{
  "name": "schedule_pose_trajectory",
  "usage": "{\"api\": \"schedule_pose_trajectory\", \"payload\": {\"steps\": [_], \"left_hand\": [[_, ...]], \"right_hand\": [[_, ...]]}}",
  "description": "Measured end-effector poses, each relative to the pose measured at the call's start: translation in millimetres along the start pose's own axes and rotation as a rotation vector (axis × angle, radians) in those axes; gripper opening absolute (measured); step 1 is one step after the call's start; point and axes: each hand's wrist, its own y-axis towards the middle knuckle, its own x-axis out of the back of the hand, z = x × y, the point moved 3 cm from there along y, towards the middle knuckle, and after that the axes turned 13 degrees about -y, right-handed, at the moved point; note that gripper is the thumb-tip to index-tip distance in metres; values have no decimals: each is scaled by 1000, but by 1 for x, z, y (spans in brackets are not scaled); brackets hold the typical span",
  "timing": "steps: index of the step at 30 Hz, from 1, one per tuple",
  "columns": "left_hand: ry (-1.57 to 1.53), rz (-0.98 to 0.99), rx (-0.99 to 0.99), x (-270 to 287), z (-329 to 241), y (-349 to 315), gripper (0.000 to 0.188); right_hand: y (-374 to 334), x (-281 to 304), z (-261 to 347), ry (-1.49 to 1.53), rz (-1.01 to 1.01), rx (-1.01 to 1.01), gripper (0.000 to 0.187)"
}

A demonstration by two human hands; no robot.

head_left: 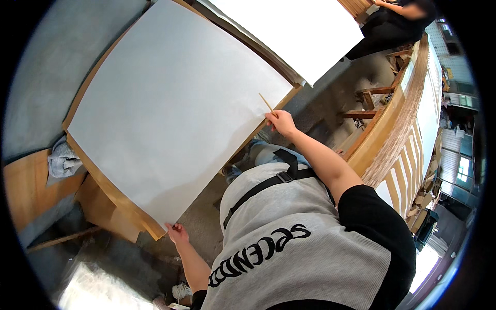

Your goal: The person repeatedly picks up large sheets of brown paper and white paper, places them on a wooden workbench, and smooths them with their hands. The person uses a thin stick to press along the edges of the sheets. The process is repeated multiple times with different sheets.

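Observation:
A large white sheet (pixel 175 103), apparently paper, lies flat on a brown board (pixel 106 183) whose edges show around it. My left hand (pixel 178 234) is closed at the sheet's near corner, pinching its edge between thumb and fingers. My right hand (pixel 280 123) is closed around a thin, light wooden stick (pixel 265 101) at the sheet's right edge. The stick slants up and left, its tip over the white surface. Whether the right fingers also grip the sheet's edge, I cannot tell.
Beyond the board lies another stack of white sheets (pixel 289 33). A person in black (pixel 392 28) is at the upper right. A long wooden frame with layered strips (pixel 398 124) runs along the right. A grey cloth (pixel 63 158) hangs beside the board's left corner.

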Motion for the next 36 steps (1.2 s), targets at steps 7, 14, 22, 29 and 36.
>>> {"api": "schedule_pose_trajectory", "payload": {"steps": [7,14,22,29,36], "left_hand": [[8,-71,42,31,-6,4,24],[10,-124,43,17,-11,-21,23],[-78,6,82,26,-9,-7,22],[-74,82,195,-37,30,-47,26],[233,2,-50,-72,-13,-85,26]], "right_hand": [[-5,2,-14,61,68,-62,24],[-21,-12,-21,42,257,-104,32],[-25,-15,-14,194,272,-48,25],[-27,-9,-2,268,375,-143,33],[-11,-12,25,193,388,11,35]]}}
